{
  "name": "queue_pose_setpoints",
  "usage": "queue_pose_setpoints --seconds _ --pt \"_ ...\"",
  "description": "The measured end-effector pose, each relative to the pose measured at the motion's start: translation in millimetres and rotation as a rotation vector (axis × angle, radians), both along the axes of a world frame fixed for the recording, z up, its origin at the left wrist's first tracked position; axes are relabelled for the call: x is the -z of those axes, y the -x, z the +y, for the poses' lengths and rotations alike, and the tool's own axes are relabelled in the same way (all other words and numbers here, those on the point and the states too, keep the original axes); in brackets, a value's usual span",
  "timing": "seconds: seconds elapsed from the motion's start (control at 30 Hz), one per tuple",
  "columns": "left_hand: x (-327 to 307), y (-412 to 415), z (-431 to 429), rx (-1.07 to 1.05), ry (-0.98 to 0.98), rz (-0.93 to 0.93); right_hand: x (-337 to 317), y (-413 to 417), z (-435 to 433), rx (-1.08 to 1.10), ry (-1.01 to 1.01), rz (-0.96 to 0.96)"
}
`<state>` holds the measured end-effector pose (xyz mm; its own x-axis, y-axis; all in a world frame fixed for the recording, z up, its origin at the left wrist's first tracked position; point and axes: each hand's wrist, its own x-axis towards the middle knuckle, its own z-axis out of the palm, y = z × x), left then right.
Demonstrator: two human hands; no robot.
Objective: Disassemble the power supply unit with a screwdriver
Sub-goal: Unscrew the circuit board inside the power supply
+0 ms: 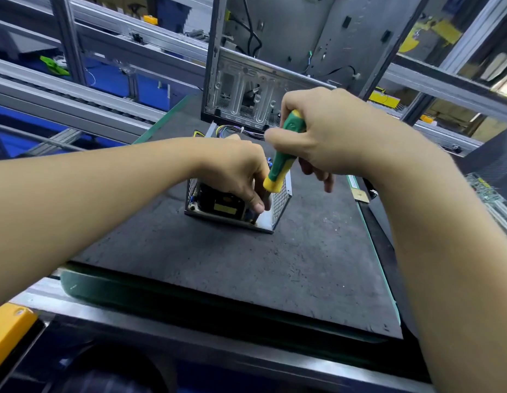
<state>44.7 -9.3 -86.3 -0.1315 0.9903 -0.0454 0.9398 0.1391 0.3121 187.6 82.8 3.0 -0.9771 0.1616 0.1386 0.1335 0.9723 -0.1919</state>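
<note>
A dark, scuffed work mat (218,265) fills the middle of the view, edged in green. At about 12 o'clock from the mat's centre, on its far end, stands an open computer case (246,92), bare metal with slotted rear panels and loose black cables hanging inside. The power supply unit (232,205) sits on the mat just in front of the case, near the centre of the view (its cover is off, so the black and yellow parts inside show through the top), with perforated metal walls on its sides. A bundle of coloured wires (241,130) runs out of its far end at 12 o'clock, toward the case.

The left hand (235,165) comes in from 9 o'clock and rests on top of the unit, fingers curled down into the open housing, thumb tip pressed close to the near right corner. The right hand (326,137) comes from 3 o'clock, closed in a fist around the green-and-yellow screwdriver (283,157). The handle tilts from upper right down to lower left, and its tip drops beside the left thumb; the tip itself is hidden.
</note>
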Motion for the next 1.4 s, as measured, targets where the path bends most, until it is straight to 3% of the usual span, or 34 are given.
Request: queue_pose_setpoints --seconds 0.13,0.43,0.53,0.63,0.73,0.87,0.97,1.07,1.23,1.3,1.4 --pt "-9.8 -4.4 -6.4 0.030 -0.068 -0.281 -4.3 2.6 1.2 -0.071 0.036 -0.028" --pt "-9.5 2.3 -13.6 0.066 -0.350 -0.558 -17.8 3.7 5.9 -0.125 0.210 -0.203" --pt "-7.3 6.2 -14.1 0.076 -0.318 -0.617 -19.4 6.4 2.8 -0.036 0.105 -0.241" --pt "-5.0 6.0 -10.0 0.076 -0.343 -0.609 -20.9 9.1 -7.6 0.175 -0.172 -0.195" --pt "-3.7 4.0 -4.1 0.037 -0.382 -0.526 -18.1 17.8 -9.5 0.208 -0.414 -0.122" --pt "-5.7 5.1 -8.5 0.087 -0.356 -0.532 -24.0 16.8 -7.7 -0.023 -0.218 -0.236" --pt "-6.6 10.4 -10.3 0.156 -0.276 -0.656 -30.8 9.7 -5.1 -0.103 -0.112 -0.308" --pt "-5.2 13.8 -7.7 0.171 -0.236 -0.769 -28.7 6.6 -2.6 -0.089 -0.068 -0.313" --pt "-5.7 2.3 -5.4 0.063 -0.359 -0.614 -23.6 15.8 -5.2 0.158 -0.195 -0.194" --pt "-5.3 1.4 -6.1 0.043 -0.351 -0.568 -19.9 22.2 -3.1 0.133 -0.251 -0.136" --pt "-9.2 3.3 -12.1 0.063 -0.306 -0.646 -30.6 21.7 -2.5 -0.007 -0.147 -0.257"
